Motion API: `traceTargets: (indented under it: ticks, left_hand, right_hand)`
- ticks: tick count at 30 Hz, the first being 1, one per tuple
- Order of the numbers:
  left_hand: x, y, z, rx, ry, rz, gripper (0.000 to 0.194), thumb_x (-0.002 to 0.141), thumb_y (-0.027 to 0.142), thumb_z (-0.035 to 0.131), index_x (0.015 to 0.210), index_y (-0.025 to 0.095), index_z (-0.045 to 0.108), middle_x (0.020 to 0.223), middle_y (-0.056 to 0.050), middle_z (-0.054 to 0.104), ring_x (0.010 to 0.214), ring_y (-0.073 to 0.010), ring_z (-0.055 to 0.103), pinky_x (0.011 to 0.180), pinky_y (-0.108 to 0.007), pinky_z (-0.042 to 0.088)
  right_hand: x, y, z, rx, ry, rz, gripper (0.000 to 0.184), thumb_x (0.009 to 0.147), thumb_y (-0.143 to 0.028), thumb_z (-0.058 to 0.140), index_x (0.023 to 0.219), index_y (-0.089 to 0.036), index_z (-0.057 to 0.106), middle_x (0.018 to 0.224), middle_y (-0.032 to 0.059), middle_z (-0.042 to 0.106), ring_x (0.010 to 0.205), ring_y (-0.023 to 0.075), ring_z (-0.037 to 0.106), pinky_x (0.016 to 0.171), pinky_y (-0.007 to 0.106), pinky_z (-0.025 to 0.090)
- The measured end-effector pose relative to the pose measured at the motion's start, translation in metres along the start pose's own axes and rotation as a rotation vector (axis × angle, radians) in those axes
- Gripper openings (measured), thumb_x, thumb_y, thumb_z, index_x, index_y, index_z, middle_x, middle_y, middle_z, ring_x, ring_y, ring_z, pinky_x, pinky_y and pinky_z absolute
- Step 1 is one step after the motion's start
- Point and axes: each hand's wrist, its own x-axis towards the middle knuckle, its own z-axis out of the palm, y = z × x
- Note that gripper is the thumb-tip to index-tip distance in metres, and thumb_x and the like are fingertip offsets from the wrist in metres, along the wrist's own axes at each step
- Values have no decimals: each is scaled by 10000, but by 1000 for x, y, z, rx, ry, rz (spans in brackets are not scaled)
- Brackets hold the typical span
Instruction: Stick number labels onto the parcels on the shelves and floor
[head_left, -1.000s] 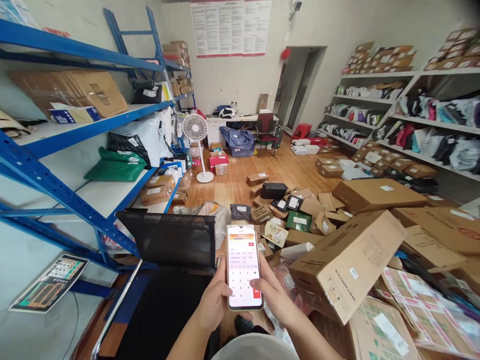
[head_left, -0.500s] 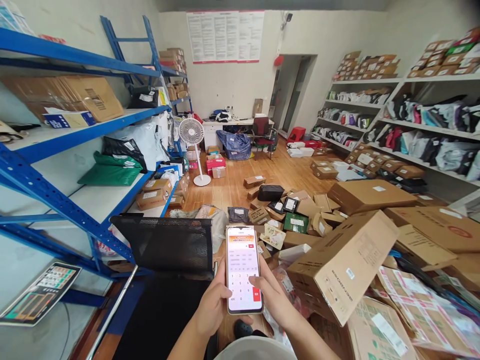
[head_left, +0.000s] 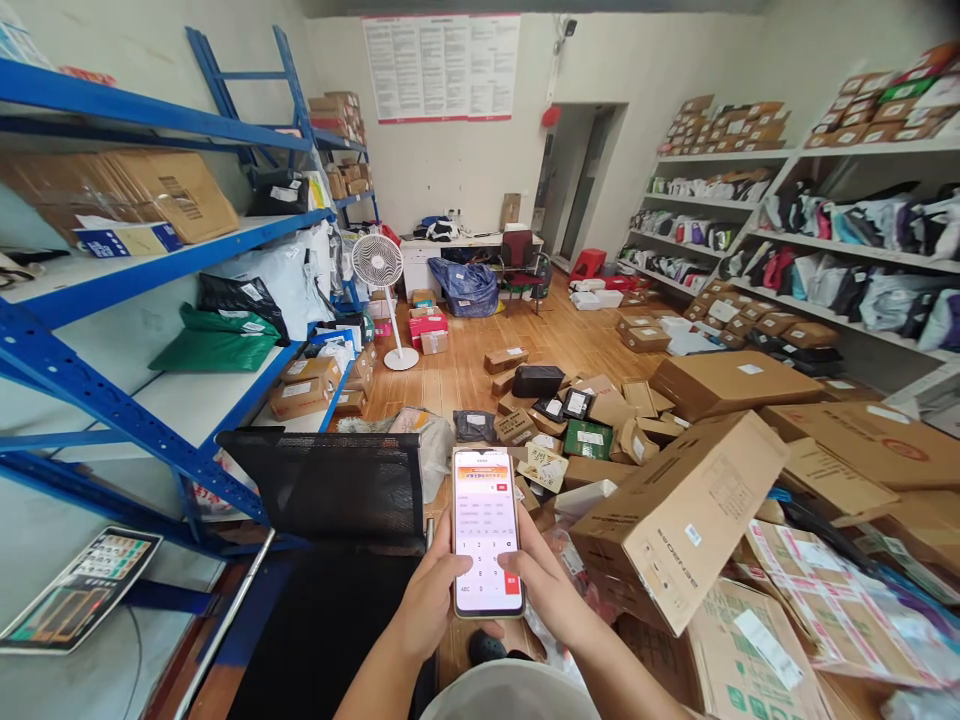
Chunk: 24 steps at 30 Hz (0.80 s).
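A smartphone (head_left: pixel 486 530) with a lit screen showing a number keypad stands upright in front of me, low in the middle of the view. My left hand (head_left: pixel 427 600) is wrapped round its left edge, thumb resting on the screen. My right hand (head_left: pixel 547 590) grips its right edge, and its thumb lies across the lower right of the keypad. Both forearms reach up from the bottom edge.
A black mesh chair (head_left: pixel 330 500) stands right before me on the left. Blue metal shelving (head_left: pixel 150 270) with parcels lines the left wall. Large cardboard boxes (head_left: pixel 675 520) are piled at my right, small parcels (head_left: pixel 570 420) litter the wooden floor, and a white fan (head_left: pixel 379 265) stands beyond.
The view has swung slightly to the right and down. Both hands keep hold of the phone; my left thumb has come onto the screen.
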Motion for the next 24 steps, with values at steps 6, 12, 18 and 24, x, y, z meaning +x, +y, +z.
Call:
traceTargets:
  ticks: [6,12,18,24]
  left_hand:
    - [0,-1,0,-69,-124,30,890,724,222,504,1487,336,59,1403,-71,478,1060,-311,589,582,-277,532]
    - [-2,-5,-2,-68,-130,33,945,697,185,483,1481,349,-18,1397,-69,489,938,-278,635,535,-260,510]
    - [-2,-8,-3,-69,-110,13,971,678,180,504,1479,355,-15,1450,-46,429,1108,-315,558,688,-323,547]
    - [-2,-3,5,-4,-43,0,961,700,177,541,1486,338,11,1354,-68,533,1118,-313,558,708,-325,540]
  right_hand:
    - [-2,6,-6,26,0,-7,624,687,-260,554,1308,-261,483,1102,40,672,968,247,593,784,353,476]
    - [2,17,-11,110,22,-67,465,683,-293,546,1139,-223,608,1083,50,677,977,254,591,812,360,455]
    - [-2,14,-10,20,32,-40,451,718,-305,592,1163,-238,577,1027,33,685,875,230,605,745,351,466]
    - [-2,13,-11,13,-6,-53,577,659,-223,610,1228,-239,512,1120,38,657,995,254,590,788,368,478]
